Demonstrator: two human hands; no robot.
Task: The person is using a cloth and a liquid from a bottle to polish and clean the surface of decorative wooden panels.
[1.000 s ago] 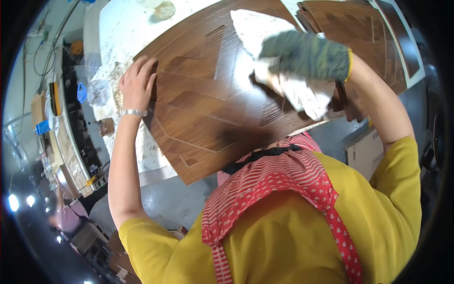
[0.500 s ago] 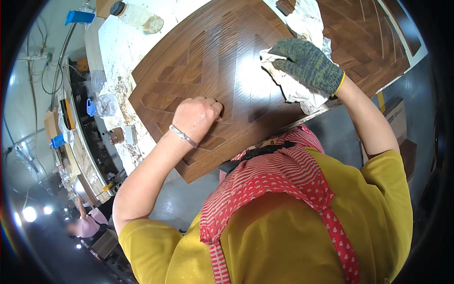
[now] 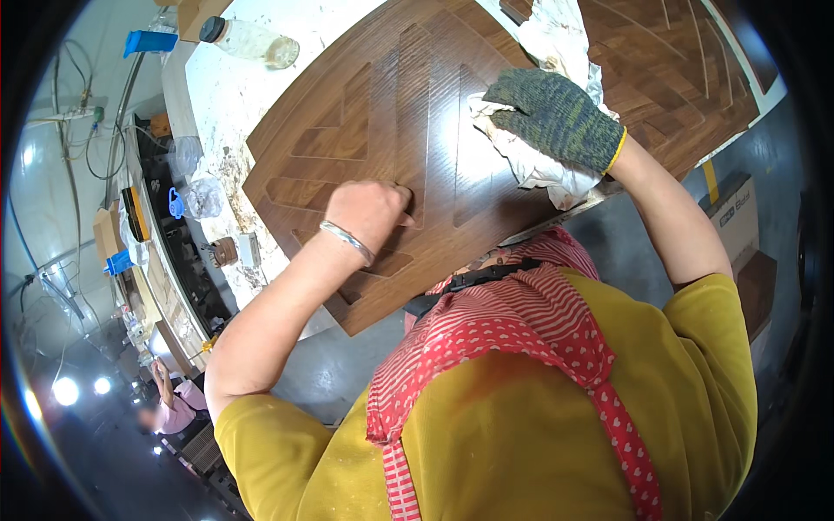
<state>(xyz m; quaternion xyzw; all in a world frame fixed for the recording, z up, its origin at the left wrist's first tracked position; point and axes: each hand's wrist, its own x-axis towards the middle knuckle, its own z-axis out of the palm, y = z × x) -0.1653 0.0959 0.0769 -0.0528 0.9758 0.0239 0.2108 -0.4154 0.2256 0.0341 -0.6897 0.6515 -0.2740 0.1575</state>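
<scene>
Fingers of the bare left hand [image 3: 369, 208] curl shut on the dark inlaid wooden panel [image 3: 417, 130]; the gloved right hand [image 3: 556, 117] presses a white rag [image 3: 543, 165] flat—best wiped evenly along the grain.

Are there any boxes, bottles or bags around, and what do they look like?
Cardboard box: right, on the floor; brown with a white label.
Bottle: top left, lying on the white table; clear, dark cap.
Plastic bags: left of the wooden panel; clear, crumpled.
</scene>
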